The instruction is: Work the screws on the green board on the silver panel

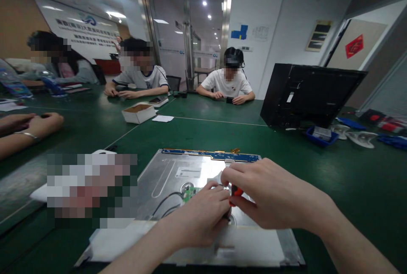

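A metal-backed display panel [165, 176] lies flat on the table in front of me, with a blue circuit strip [210, 154] along its far edge. My right hand [270, 197] grips the red-and-black handle [235, 193] of what looks like a screwdriver; its tip is hidden. My left hand [203, 210] rests over the panel's middle, fingers bent together close to the tool. What those fingers hold, if anything, is hidden. Beside them a small green circuit board [190, 193] shows, partly covered by the hand. Dark cables [165, 201] loop out from it to the left.
A black monitor [313, 96] stands at the right, near a blue tray [321, 136] with parts. An open white box [139, 113] and a paper sheet [163, 118] lie farther back. Other people sit around the table; one person's hands [41, 125] are at the left.
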`<state>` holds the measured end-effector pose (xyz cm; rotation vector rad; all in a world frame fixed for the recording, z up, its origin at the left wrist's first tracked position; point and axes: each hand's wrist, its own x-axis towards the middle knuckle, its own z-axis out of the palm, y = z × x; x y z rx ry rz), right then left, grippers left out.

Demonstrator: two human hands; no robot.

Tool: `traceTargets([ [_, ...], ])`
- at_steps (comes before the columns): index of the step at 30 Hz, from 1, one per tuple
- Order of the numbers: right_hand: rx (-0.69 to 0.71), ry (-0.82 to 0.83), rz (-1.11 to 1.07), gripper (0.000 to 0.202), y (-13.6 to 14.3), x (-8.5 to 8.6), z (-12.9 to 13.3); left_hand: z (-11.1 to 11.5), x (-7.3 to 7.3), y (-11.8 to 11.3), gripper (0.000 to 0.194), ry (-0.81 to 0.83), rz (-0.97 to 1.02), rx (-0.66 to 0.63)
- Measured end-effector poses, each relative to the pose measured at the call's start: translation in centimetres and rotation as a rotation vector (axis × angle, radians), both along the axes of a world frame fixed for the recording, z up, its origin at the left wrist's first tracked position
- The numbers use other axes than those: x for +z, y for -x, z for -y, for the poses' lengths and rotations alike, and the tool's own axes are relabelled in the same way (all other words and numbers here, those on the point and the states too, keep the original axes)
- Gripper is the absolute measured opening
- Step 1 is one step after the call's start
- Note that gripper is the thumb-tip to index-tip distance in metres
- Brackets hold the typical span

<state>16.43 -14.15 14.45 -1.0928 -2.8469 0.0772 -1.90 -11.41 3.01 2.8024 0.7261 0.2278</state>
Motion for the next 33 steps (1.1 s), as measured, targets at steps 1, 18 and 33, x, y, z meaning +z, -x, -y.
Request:
traceTargets([
  [1,0.015,0.013,-0.004,0.011,-0.02,0.0,0.04,0.0,-0.05,0.0,0.015,-0.001,0.0,-0.001],
  [18,0.032,0.039,-0.001,0.013,-0.11,0.18,0.09,0.05,-0.11,-0.01,0.014,-0.004,0.019,0.006],
  [33,0.013,0.023,0.022,0.011,0.05,0.24,0.15,0.08,-0.15,0.03,0.014,0.006,0.019,0.001],
])
